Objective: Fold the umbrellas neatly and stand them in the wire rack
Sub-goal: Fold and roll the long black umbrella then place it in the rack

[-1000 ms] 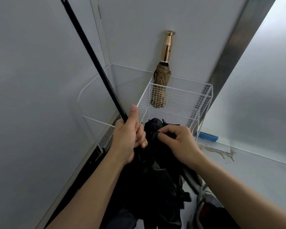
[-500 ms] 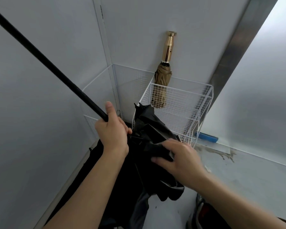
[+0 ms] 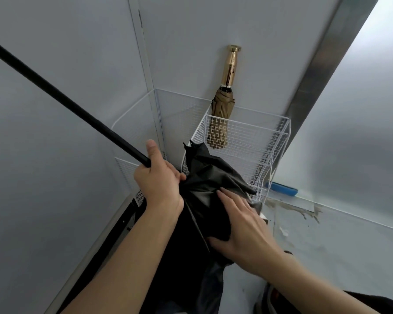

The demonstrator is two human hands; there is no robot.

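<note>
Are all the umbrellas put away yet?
Not yet. Done: the tan umbrella stands folded in the wire rack. In hand: the left hand grips the black umbrella by its shaft while the right hand presses on its loose canopy. Left: wrapping it tidy and standing it in the rack.

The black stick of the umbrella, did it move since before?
Yes. The black stick has tipped leftward, away from the wall corner: it rose steeply beside it, and now slants low toward the left edge. The left hand grips it.
</note>
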